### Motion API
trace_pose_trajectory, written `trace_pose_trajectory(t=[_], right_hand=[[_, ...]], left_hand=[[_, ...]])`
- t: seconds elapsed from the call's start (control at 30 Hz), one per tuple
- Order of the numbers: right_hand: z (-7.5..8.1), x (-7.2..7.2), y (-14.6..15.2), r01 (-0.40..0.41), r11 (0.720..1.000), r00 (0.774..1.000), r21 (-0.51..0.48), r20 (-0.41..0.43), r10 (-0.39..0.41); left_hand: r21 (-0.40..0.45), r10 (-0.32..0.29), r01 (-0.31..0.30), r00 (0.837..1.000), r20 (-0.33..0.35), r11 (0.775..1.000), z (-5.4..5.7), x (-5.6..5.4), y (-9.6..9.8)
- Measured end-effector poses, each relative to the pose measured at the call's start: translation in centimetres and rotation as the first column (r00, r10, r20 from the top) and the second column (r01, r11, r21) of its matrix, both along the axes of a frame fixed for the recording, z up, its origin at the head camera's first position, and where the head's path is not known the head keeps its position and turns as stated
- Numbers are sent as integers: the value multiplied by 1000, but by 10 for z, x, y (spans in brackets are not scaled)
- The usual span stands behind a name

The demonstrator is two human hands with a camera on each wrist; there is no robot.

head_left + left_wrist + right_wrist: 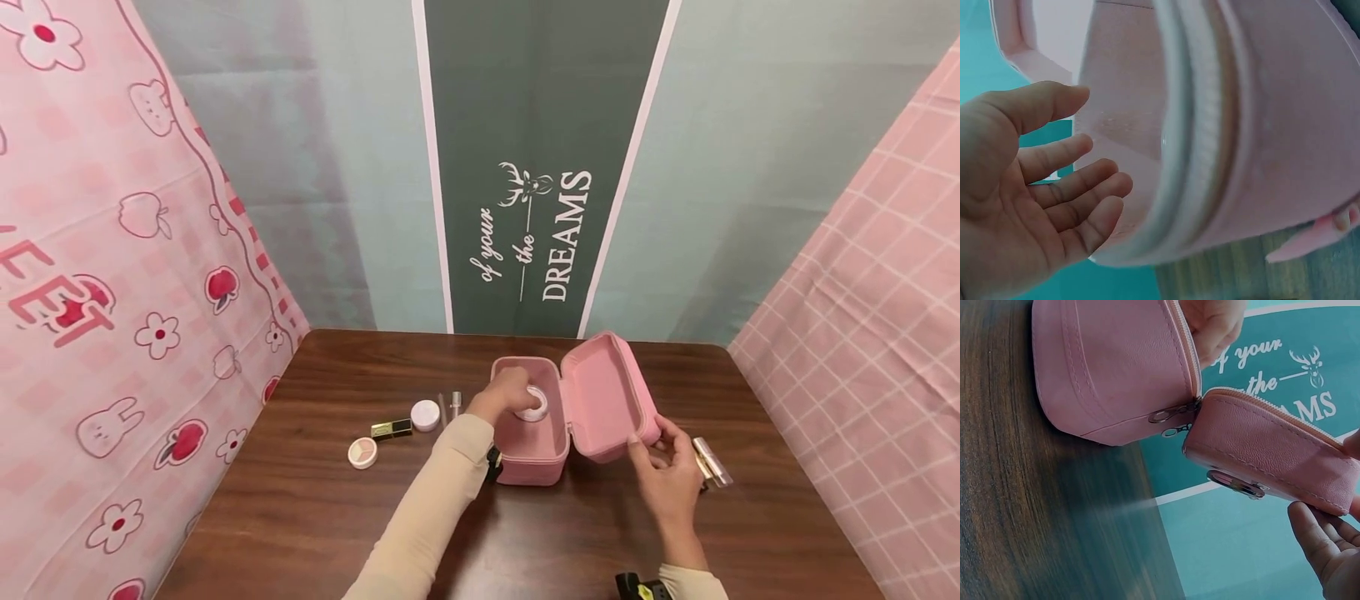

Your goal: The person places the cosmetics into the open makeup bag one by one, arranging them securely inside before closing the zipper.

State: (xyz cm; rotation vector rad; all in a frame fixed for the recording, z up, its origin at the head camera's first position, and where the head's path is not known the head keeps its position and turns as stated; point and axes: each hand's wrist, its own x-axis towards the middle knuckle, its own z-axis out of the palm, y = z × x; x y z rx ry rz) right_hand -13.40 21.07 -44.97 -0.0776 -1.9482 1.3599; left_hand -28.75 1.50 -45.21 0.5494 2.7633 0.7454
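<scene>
A pink zippered cosmetic case [529,472] stands on the table with its lid [600,396] swung out to the right. My left hand [510,389] reaches into the case, beside a round white ring-rimmed item [533,414] inside. In the left wrist view the left hand [1041,181] has its fingers loosely spread at the mouth of the case, and nothing shows in its palm. My right hand [670,475] grips the lid's near outer corner. Its thumb and fingers lie on both sides of the lid's end [1272,450] in the right wrist view.
Left of the case lie a three-shade round palette [363,452], a black-and-gold tube [392,429], a white round jar [425,415] and a clear slim tube [456,402]. Right of my right hand are clear-and-gold tubes [712,462]. Fabric curtains [360,208] rise behind the table.
</scene>
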Motion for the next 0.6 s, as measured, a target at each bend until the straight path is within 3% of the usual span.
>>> trace_pose_trajectory(t=[0.23,0.5,0.6], right_hand=[[-1,1,1,4,1000,1000,7,14,-4],[-1,1,-1,32,999,999,21,33,-33],[-11,-4,4,33,999,999,38,24,-34]], left_hand=[[-14,-69,69,997,16,998,5,11,-2],[-94,-113,107,992,-53,990,13,23,-6],[-115,-108,99,991,-80,989,14,27,-8]])
